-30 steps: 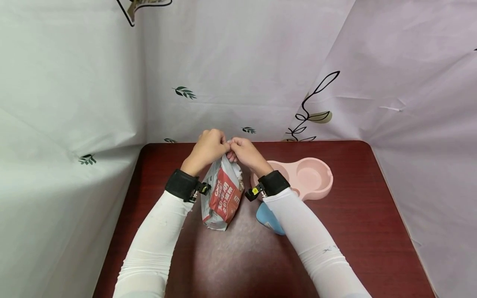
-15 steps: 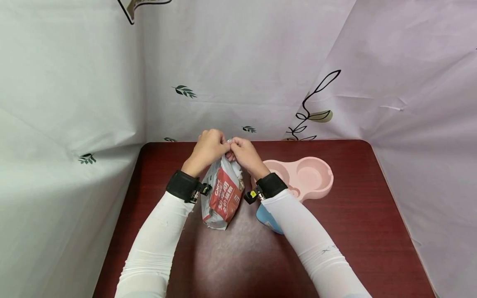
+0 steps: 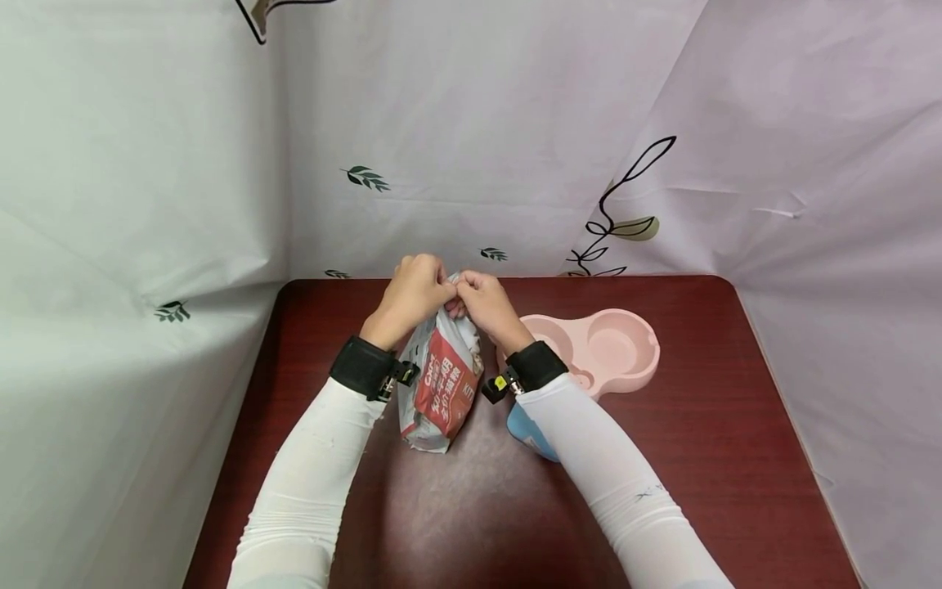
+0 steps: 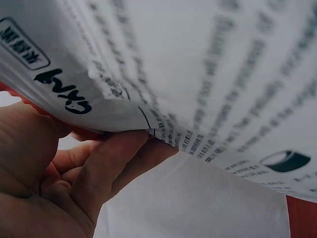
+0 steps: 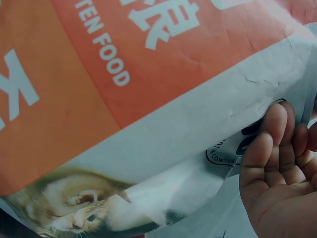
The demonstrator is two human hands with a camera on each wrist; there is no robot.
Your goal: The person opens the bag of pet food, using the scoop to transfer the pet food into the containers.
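A white, red and orange kitten food bag (image 3: 441, 384) stands on the table, its top pinched between both hands. At the top's left side, my left hand (image 3: 415, 290) grips the edge with curled fingers. My right hand (image 3: 489, 307) pinches the same top edge close beside it. The left wrist view has the fingers (image 4: 114, 161) against the printed white side of the bag. In the right wrist view a kitten picture shows on the bag (image 5: 163, 124), and curled fingers (image 5: 275, 129) hold its edge. Whether the bag's mouth is sealed cannot be told.
A pink double pet bowl (image 3: 621, 348) sits right of the bag, partly behind the right wrist. A blue object (image 3: 531, 433), perhaps a scoop, lies partly under the right forearm. The dark red table (image 3: 706, 458) meets a pale patterned curtain (image 3: 471, 147) at its back edge.
Both hands stay at the bag's top with almost no movement. The right wrist has shifted slightly left, showing a little more of the pink bowl.
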